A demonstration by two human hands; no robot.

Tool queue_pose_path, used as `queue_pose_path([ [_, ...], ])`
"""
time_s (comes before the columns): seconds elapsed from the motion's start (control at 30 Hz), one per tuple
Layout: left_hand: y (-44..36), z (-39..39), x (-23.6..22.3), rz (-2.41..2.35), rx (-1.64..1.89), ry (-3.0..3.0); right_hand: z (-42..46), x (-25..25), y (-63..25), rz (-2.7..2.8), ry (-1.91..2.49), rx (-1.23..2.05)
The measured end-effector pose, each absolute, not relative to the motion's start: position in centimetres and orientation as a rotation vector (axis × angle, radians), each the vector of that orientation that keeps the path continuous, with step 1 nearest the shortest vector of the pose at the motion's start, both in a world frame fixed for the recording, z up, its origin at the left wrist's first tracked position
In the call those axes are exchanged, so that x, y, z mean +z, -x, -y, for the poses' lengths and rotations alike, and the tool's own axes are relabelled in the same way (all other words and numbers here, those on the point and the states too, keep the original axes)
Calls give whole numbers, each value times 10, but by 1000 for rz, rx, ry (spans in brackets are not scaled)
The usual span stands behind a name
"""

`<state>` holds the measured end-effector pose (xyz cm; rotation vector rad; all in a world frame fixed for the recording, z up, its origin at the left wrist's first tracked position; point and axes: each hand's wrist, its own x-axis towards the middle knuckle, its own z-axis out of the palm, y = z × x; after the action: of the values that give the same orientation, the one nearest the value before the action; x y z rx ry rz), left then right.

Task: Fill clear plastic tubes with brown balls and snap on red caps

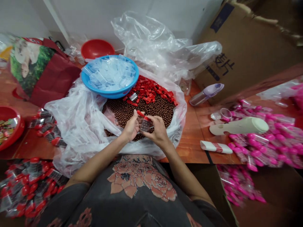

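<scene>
Over a plastic-lined heap of small brown balls (123, 110), my two hands are close together. My right hand (159, 130) grips a small clear container (144, 125) with brown balls in it and a red top. The fingers of my left hand (130, 127) are closed at a red cap piece (140, 113) beside that container. Whether this piece is joined to the container's top, I cannot tell. Red caps (153, 90) lie piled on the far side of the balls. A blue basin (110, 93) of clear empty containers (111, 72) rests at the heap's back left.
Filled red-capped containers (30, 186) are gathered at lower left, and pink-capped ones (267, 138) at right. A pale green bottle-shaped object (239, 126) and a purple-topped bottle (205, 94) lie nearer. A cardboard box (251, 53), red bag (56, 72) and red bowl (97, 49) stand behind.
</scene>
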<state>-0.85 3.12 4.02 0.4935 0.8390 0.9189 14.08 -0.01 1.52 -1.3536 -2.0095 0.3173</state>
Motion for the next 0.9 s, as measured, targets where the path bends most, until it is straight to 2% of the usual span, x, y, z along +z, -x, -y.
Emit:
queue_pose_path([
  [0.1, 13, -32, 42, -859, 799, -442, 5, 11, -135, 2056, 1319, 269],
  [0.3, 13, -27, 30, -882, 785, -467, 13, 8, -128, 2033, 1361, 218],
  [0.47, 3, -19, 17, -1037, 1009, -602, 10, 16, -127, 2233, 1388, 269],
  [0.7, 7, -15, 4, -1201, 1130, -989, 5, 18, -121, 2261, 1307, 240],
  [0.9, 18, -10, 6, -1185, 1081, -985, 0, 14, -106, 2263, 1214, 199],
])
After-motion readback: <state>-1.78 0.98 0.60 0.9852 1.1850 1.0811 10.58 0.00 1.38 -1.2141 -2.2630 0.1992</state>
